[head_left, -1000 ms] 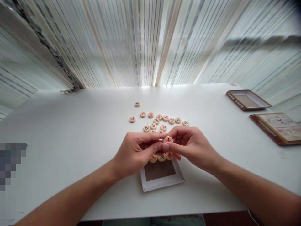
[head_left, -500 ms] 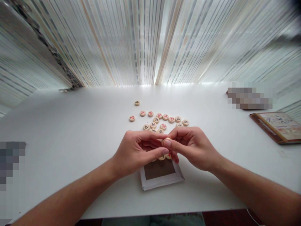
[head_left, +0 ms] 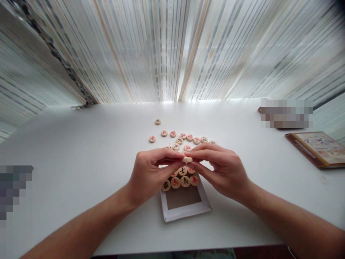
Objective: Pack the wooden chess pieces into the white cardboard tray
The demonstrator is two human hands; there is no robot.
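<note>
Between the fingertips of both hands is a round wooden xiangqi piece [head_left: 187,159], seen edge-on above a shallow white box [head_left: 185,208]. My left hand [head_left: 153,172] pinches it from the left, and my right hand [head_left: 222,167] grips it from the right. Inside the box, rows of pieces with red and black characters fill the far part, among them a red piece [head_left: 175,182] and a black piece [head_left: 185,181]. The brown bottom shows at the near part. My hands partly hide the far rows and the box's back edge.
Beyond my hands, several loose pieces [head_left: 190,137] lie scattered on the white table [head_left: 81,172]. A single piece [head_left: 157,122] sits farthest back. On the right lies a flat brown-edged box lid [head_left: 320,149]. Striped curtains [head_left: 172,50] hang along the table's back edge.
Both hands now hold the piece edge-on between their fingertips, where before the right thumb covered it. My hands have spread slightly, uncovering more pieces in the box. The view has tilted a little.
</note>
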